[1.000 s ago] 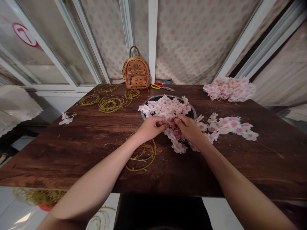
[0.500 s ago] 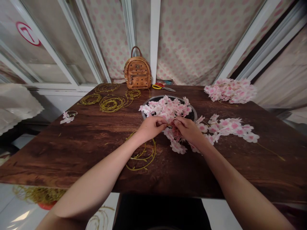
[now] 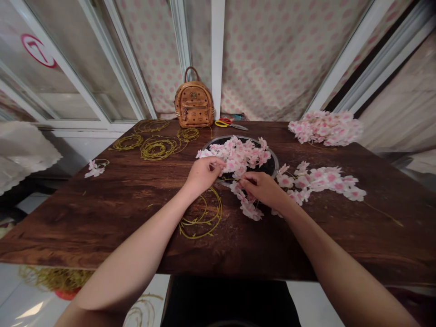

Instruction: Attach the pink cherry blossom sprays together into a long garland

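Observation:
A round dark tray with a clear rim (image 3: 276,169) holds a heap of pink-and-white artificial blossoms (image 3: 240,152). At the heap's left front, my left hand (image 3: 205,175) has thumb and forefinger pinched on a blossom. My right hand (image 3: 261,187) is closed at the front rim, pinching the thin green stem of an artificial flower garland (image 3: 251,210). That garland's blossoms hang over the rim onto the table, partly under my right hand. A loose coil of bare green vine (image 3: 218,218) lies beside my left forearm.
More blossom strands (image 3: 327,179) lie to the right, with a big blossom bunch (image 3: 325,128) behind. Green vine coils (image 3: 158,147), a brown backpack (image 3: 195,104) and red-yellow scissors (image 3: 230,123) occupy the back. A small blossom sprig (image 3: 94,168) sits at left.
My hands were together at the tray's front rim. The left one has moved left and slightly up to the heap, while the right has shifted slightly down with the stem.

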`<action>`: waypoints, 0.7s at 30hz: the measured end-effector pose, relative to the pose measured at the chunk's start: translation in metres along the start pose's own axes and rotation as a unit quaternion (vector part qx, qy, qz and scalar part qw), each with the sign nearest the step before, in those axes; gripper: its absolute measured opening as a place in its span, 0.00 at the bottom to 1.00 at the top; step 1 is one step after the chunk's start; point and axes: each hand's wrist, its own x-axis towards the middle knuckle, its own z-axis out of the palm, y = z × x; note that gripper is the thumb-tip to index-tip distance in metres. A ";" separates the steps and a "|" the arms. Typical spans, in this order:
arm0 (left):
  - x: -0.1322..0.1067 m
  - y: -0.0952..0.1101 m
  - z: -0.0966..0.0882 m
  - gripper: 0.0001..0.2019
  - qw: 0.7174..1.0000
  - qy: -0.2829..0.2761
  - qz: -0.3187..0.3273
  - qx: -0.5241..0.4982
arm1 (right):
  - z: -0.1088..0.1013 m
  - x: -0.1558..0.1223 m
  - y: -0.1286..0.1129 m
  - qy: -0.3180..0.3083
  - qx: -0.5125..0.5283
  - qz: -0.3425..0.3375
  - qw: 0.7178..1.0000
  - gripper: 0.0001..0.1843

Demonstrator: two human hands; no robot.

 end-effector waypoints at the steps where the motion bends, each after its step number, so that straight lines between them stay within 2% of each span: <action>1: 0.001 -0.002 -0.002 0.09 1.000 0.012 -0.005 0.009 | 0.000 0.000 -0.001 0.000 -0.004 0.004 1.000 0.15; 11: 0.004 -0.007 -0.008 0.08 0.994 0.073 0.013 0.082 | 0.002 0.001 0.001 0.004 0.029 0.019 0.999 0.12; 15: 0.002 -0.006 -0.008 0.09 0.989 0.071 0.011 0.130 | 0.002 0.002 0.005 -0.012 0.100 0.030 0.994 0.13; 19: 0.000 -0.004 -0.008 0.14 0.977 0.062 -0.028 0.200 | 0.001 0.003 0.006 -0.027 0.199 0.046 0.978 0.12; 21: 0.000 -0.003 -0.008 0.16 0.973 0.057 -0.037 0.221 | 0.000 0.003 0.005 -0.033 0.216 0.054 0.974 0.10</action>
